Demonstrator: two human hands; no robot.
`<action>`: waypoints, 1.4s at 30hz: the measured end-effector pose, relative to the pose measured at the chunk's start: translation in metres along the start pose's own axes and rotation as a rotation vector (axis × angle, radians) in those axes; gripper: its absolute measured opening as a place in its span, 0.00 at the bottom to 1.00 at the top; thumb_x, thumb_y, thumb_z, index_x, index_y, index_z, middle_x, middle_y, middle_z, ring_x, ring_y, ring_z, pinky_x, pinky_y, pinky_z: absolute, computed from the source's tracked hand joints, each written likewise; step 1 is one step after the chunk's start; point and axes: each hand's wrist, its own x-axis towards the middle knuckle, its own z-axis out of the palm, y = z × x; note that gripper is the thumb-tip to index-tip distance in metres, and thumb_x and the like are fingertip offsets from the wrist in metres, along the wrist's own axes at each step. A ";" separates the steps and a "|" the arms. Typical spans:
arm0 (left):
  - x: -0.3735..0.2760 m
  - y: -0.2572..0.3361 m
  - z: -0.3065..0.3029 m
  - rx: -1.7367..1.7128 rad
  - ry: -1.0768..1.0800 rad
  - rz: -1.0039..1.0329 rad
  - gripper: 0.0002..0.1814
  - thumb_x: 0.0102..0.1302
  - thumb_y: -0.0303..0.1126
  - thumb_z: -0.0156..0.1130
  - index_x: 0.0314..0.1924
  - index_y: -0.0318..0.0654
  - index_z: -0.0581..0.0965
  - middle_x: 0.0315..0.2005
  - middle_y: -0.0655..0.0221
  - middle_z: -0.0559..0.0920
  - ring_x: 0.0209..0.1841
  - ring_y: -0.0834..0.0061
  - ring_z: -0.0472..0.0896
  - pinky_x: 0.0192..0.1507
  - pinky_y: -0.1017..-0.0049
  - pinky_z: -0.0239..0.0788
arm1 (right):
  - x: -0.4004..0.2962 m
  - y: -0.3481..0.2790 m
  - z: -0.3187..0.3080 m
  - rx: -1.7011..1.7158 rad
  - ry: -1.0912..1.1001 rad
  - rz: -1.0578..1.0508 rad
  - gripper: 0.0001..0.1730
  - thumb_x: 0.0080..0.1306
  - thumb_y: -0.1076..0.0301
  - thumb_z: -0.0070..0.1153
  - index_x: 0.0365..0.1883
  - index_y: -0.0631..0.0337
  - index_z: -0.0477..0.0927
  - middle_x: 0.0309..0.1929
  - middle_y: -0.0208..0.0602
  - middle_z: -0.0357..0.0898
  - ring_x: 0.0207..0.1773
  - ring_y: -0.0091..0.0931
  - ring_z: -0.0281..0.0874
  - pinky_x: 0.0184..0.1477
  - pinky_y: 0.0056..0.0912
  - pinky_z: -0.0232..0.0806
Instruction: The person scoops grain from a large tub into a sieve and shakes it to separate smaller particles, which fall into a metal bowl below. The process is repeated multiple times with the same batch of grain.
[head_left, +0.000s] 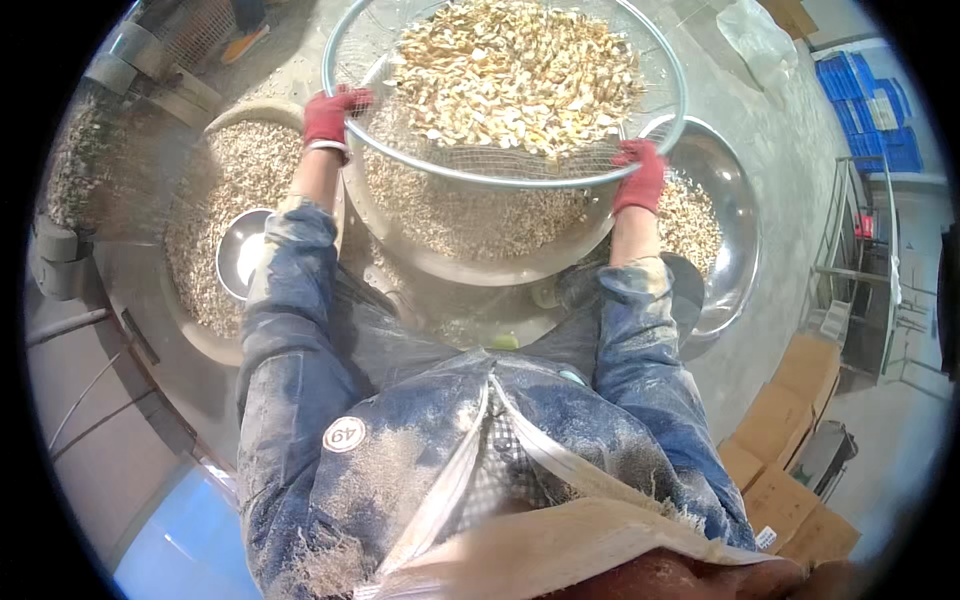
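Observation:
Both hands wear red gloves and grip a large round wire-mesh sieve (450, 171) by its rim. My left hand (335, 116) holds the rim's left side, my right hand (641, 174) its lower right. Coarse pale yellowish flakes or chips (517, 82) lie in a heap on the mesh. Under the sieve stands a wide round tub (480, 274) with finer beige bits in it. Left of it is another tub (217, 349) of similar bits, in which a shiny metal bowl (244, 251) rests. A large steel basin (739, 247) with pale chips stands by my right hand.
Flattened cardboard (787, 397) lies on the floor at the right, near a metal frame rack (855, 274). Blue plastic crates (870, 109) are stacked at the upper right, beyond a clear plastic bag (757, 45). At the upper left, an orange shoe (245, 45) shows beside a basket (199, 34).

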 end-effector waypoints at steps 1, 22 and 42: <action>-0.012 0.023 0.001 -0.215 0.036 -0.050 0.20 0.51 0.18 0.58 0.45 0.18 0.67 0.40 0.50 0.77 0.36 0.62 0.80 0.41 0.72 0.75 | -0.010 0.003 0.019 -0.049 -0.083 0.037 0.10 0.57 0.69 0.52 0.35 0.63 0.70 0.27 0.35 0.74 0.24 0.24 0.69 0.26 0.24 0.63; 0.010 0.022 -0.041 -0.335 -0.019 -0.105 0.20 0.51 0.15 0.54 0.45 0.18 0.64 0.32 0.45 0.78 0.36 0.57 0.80 0.39 0.69 0.76 | -0.032 -0.010 0.033 -0.069 -0.175 0.178 0.19 0.55 0.69 0.54 0.44 0.64 0.66 0.23 0.34 0.72 0.21 0.23 0.69 0.18 0.22 0.58; 0.006 0.027 -0.004 -0.125 -0.030 0.030 0.21 0.53 0.21 0.58 0.47 0.18 0.66 0.36 0.53 0.77 0.33 0.66 0.80 0.40 0.73 0.76 | 0.018 0.025 0.006 -0.054 -0.104 0.214 0.12 0.56 0.68 0.51 0.38 0.64 0.71 0.23 0.36 0.72 0.20 0.25 0.69 0.21 0.24 0.61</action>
